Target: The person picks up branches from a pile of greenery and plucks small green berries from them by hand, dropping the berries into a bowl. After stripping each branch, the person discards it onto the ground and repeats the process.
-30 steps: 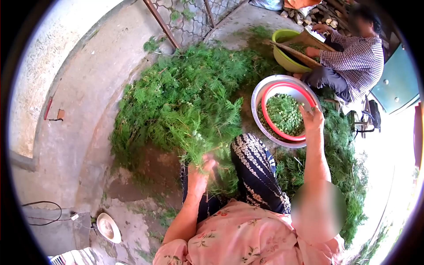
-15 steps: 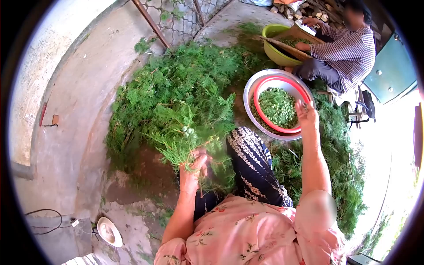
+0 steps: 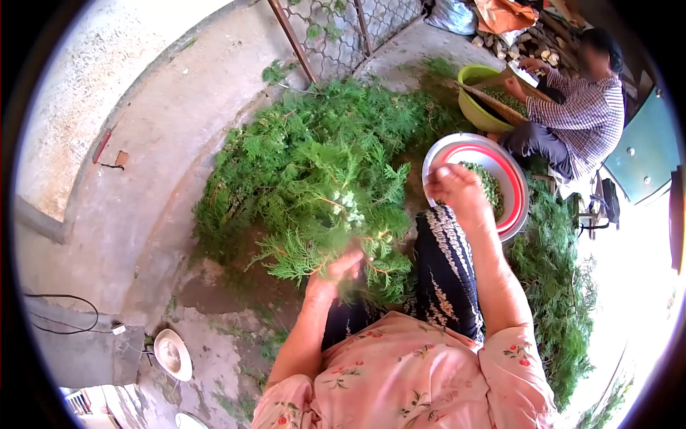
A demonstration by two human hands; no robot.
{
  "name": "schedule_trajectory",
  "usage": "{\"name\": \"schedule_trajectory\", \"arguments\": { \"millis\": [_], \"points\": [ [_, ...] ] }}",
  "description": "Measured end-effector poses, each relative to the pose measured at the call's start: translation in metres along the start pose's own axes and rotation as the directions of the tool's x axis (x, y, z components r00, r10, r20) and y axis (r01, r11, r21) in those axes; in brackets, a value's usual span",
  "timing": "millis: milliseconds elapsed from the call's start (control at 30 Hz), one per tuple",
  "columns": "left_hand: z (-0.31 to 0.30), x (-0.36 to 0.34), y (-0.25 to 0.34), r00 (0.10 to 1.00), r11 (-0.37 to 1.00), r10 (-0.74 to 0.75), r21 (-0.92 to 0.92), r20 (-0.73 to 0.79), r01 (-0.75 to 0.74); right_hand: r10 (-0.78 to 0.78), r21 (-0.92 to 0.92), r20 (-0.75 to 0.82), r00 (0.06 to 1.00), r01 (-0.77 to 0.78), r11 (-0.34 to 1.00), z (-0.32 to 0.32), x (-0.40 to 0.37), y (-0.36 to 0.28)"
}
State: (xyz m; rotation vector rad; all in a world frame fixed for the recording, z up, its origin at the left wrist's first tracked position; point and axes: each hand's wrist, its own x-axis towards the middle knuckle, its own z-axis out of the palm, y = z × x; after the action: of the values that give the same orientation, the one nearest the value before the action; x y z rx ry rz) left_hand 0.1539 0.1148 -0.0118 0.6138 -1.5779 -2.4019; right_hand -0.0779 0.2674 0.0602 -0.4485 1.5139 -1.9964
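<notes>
My left hand [image 3: 334,276] is closed around the stem of a leafy green conifer branch [image 3: 296,254], held up above my lap. Pale green cones [image 3: 349,207] show in a cluster among its sprays. My right hand [image 3: 461,191] is raised over the near-left side of a metal basin [image 3: 524,214], its fingers loosely bent and apart, with nothing visible in them. A bowl with a red rim [image 3: 509,171] sits inside the basin. Picked green cones [image 3: 491,187] lie in the bowl, partly hidden by my right hand and forearm.
A big heap of cut conifer branches [image 3: 264,154] lies ahead; more greenery [image 3: 554,300] lies to the right. Beyond the basin a seated person [image 3: 582,111] works over a woven tray [image 3: 504,106] on a yellow-green tub [image 3: 471,107]. A white dish-shaped object [image 3: 173,354] stands at lower left.
My right hand has moved left, from the basin's right side toward the branch. The branch has swung slightly, still in my left hand. The whole view has shifted, moving the surroundings right.
</notes>
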Motion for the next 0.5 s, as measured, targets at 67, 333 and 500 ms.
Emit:
{"name": "schedule_trajectory", "arguments": {
  "millis": [67,333,500],
  "points": [
    [0.003,-0.004,0.009,0.996,0.998,-0.052,-0.023,0.070,0.054,0.063,-0.080,0.142,0.988,-0.052,0.995,0.029,-0.007,0.003],
    [0.045,-0.012,0.073,0.993,0.994,0.078,-0.088,0.087,-0.070,0.112,-0.036,0.392,0.913,-0.107,0.994,0.066,-0.031,0.000],
    [0.063,0.008,0.099,0.987,0.997,0.064,-0.059,0.147,-0.056,0.035,0.202,0.403,0.915,-0.126,0.971,0.068,-0.016,-0.031]
  ]
}}
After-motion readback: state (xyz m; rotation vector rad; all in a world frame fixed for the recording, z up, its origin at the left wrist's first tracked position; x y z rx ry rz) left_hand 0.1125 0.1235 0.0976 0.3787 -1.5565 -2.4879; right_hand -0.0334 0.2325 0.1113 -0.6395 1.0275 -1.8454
